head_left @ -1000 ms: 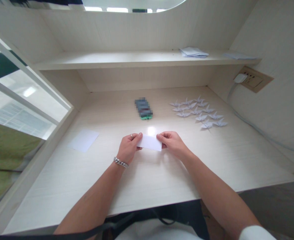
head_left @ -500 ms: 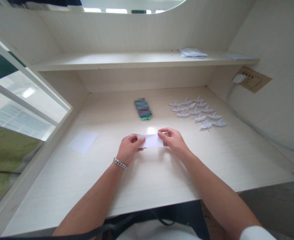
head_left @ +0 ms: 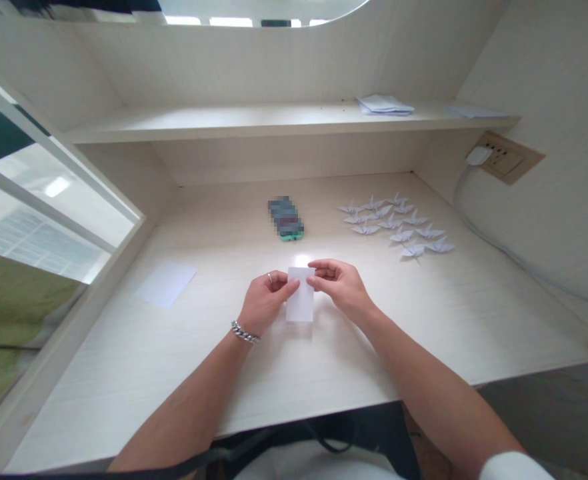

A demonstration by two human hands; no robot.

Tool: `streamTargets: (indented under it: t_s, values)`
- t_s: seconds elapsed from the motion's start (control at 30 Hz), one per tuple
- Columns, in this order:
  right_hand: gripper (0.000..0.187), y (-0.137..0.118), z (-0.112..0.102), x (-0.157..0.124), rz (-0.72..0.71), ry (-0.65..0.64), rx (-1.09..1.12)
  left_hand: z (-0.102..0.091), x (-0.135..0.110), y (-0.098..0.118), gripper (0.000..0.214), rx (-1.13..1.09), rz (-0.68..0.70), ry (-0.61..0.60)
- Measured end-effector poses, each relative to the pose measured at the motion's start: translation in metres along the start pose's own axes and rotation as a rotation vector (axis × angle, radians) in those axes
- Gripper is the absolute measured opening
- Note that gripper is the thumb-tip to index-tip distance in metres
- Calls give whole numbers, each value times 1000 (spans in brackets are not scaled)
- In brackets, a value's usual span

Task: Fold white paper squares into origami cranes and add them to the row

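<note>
Between my hands, a small white rectangle of folded paper (head_left: 300, 305) is held with its long side pointing toward me, just above the desk. My left hand (head_left: 267, 300) pinches its left edge, thumb on top and fingers behind. On the opposite edge, near the upper corner, my right hand (head_left: 341, 287) grips it between thumb and fingers. Several white paper cranes (head_left: 391, 223) stand grouped on the desk beyond my right hand. A flat sheet of white paper (head_left: 168, 284) lies to the left of my left hand.
A pixelated dark object with a green end (head_left: 287, 218) lies behind my hands. White papers (head_left: 385, 105) rest on the shelf (head_left: 254, 130) above the desk. At the right, a plug sits in the wall socket (head_left: 509, 159), and its cable (head_left: 519, 261) runs along the wall.
The folded paper has turned from lying crosswise to pointing lengthwise toward me. Both hands have moved closer together around it. The cranes and the loose sheet have stayed in place.
</note>
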State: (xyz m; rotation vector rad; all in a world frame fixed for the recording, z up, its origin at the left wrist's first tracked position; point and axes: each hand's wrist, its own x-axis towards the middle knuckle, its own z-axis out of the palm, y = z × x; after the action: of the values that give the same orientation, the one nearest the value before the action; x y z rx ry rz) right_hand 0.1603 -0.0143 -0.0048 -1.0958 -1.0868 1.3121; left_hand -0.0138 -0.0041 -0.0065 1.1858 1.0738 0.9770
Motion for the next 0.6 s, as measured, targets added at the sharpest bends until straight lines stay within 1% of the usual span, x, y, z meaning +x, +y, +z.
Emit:
streamTargets:
  t_s: [0.07,0.17,0.27,0.4,0.6]
  values:
    - [34,1,2,-1,27,-32,-3,1,0,0,29,-23,-8,34]
    - [29,2,3,-1,53,-67,-49,2,-1,0,29,-41,-29,34]
    - [28,4,3,0,55,-58,-87,3,-2,1,29,5,-37,68]
    - [28,6,5,0,76,-47,-80,4,-1,1,30,60,-31,114]
    - [28,9,8,0,91,-5,-71,5,-1,-1,27,103,-39,108]
